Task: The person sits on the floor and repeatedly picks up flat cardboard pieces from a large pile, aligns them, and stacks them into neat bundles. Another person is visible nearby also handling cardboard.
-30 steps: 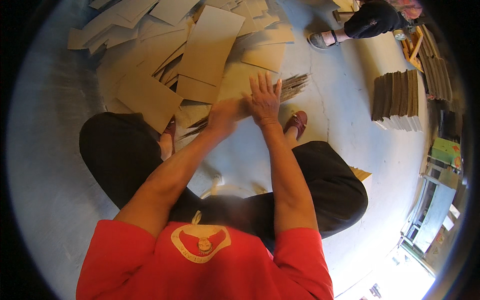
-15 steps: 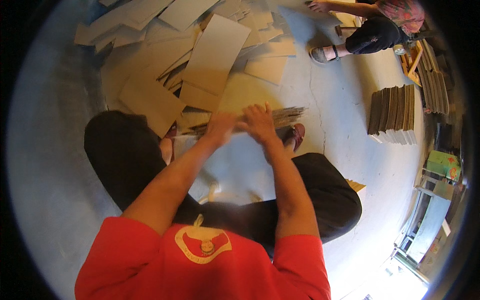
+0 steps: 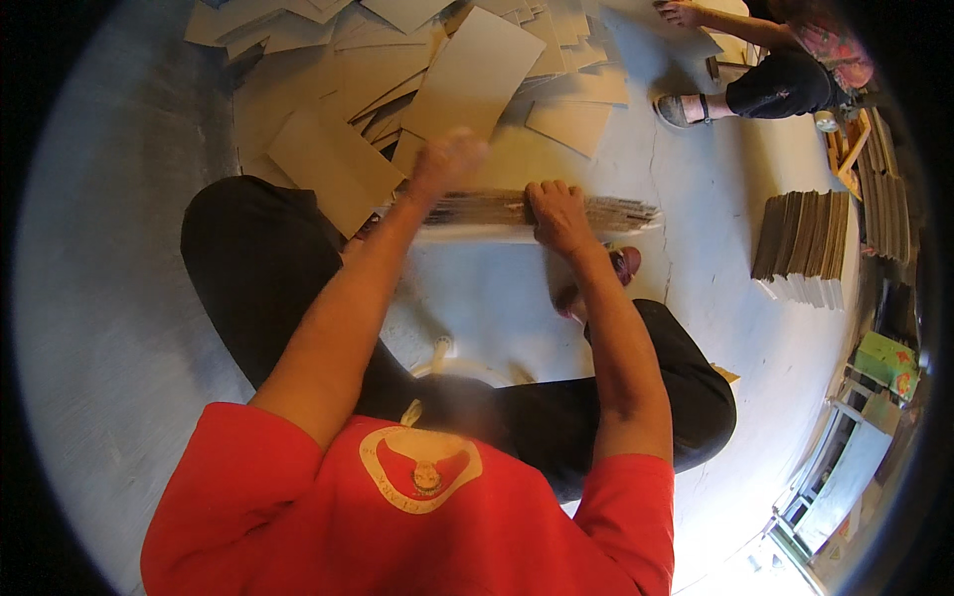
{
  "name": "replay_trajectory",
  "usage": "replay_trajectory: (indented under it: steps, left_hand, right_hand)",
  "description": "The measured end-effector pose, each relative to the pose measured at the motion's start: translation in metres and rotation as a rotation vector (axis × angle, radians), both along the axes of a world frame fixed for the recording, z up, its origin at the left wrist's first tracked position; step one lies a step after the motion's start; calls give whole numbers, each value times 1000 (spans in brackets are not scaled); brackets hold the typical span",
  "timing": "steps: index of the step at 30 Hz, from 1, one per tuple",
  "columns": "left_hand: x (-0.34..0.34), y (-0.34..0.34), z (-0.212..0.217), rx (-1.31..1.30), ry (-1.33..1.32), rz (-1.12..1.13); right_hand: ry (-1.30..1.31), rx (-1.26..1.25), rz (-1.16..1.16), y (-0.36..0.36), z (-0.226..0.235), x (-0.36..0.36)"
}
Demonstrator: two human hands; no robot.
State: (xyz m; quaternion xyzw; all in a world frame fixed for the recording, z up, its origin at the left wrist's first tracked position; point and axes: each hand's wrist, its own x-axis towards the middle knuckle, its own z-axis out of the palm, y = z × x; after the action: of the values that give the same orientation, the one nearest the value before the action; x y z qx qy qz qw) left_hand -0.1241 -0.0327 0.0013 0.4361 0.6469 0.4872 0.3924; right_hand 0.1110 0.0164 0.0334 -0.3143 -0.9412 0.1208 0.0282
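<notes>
A stack of flat brown cardboard sheets [image 3: 616, 212] stands on edge on the grey floor in front of me. My right hand [image 3: 558, 214] grips the stack near its middle, fingers curled over its top edge. My left hand [image 3: 449, 159] is blurred, raised at the stack's left end, and seems to hold or press a large cardboard sheet [image 3: 475, 74] behind it. I sit on the floor with black-trousered legs spread to either side, a red shirt below.
Many loose cardboard sheets [image 3: 328, 164] lie scattered on the floor ahead and to the left. A tidy upright stack of sheets [image 3: 805, 248] stands at the right. Another person [image 3: 785, 70] crouches at the top right. Shelving and a green box [image 3: 884, 360] sit at far right.
Both hands came down from flat on a sheet to the edge of the gathered stack, which now stands upright. The left hand has moved left and is blurred.
</notes>
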Motion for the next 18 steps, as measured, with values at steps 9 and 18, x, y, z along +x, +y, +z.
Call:
replay_trajectory:
  steps: [9,18]
  left_hand:
    - [-28,-8,-10,15,-155,763]
    - [-163,-31,-87,-402,-235,604]
  right_hand:
    - [-30,118,4,7,-41,26]
    - [598,-301,-392,52,74,3]
